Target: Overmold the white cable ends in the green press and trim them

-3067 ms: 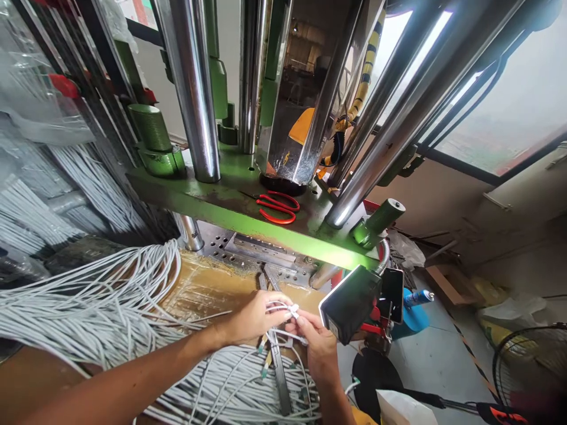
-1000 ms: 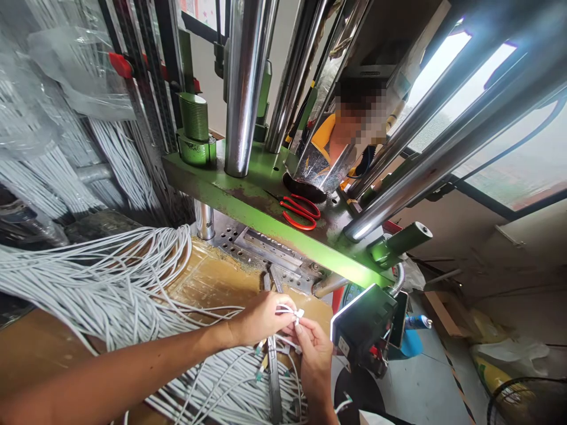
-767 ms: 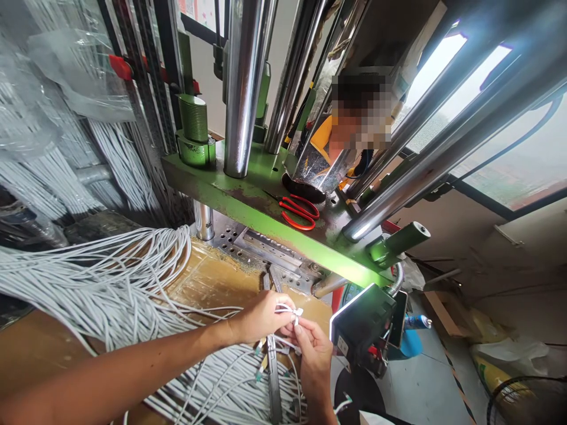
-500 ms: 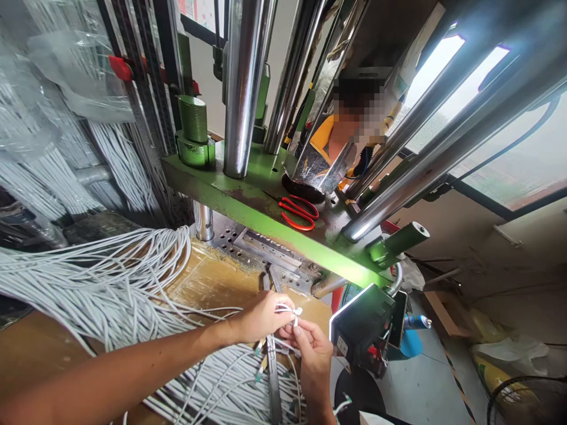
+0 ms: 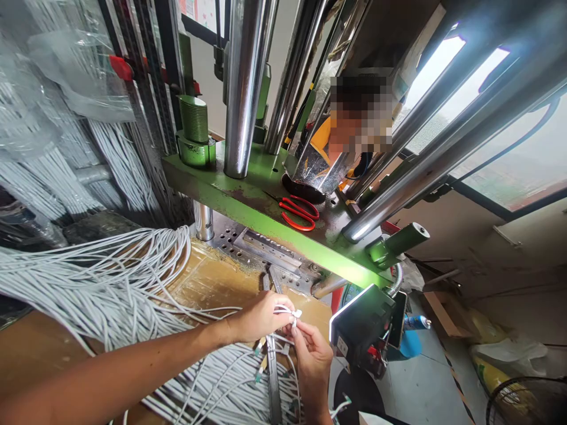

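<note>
Between my two hands is a small white plastic piece (image 5: 296, 315) at the end of a white cable. My left hand (image 5: 263, 316) is closed around the cable, thumb and fingers pinched near that end. Thumb and fingertips of my right hand (image 5: 313, 357) pinch the white piece from below and the right. Beneath the hands runs a grey metal bar (image 5: 273, 378), slanting across a large bundle of white cables (image 5: 212, 378). Small green-tipped cable ends (image 5: 259, 373) lie beside the bar.
Ahead stands a green press plate (image 5: 248, 203) with thick steel columns (image 5: 239, 88). Red-handled scissors (image 5: 299, 212) lie on it. A perforated metal mould bed (image 5: 225, 236) sits underneath. At right is a black control box (image 5: 363, 327). A person's blurred head shows behind the press.
My hands stay nearly in place. The right fingers shift slightly at the white piece, which has turned a little and shows more of its face.
</note>
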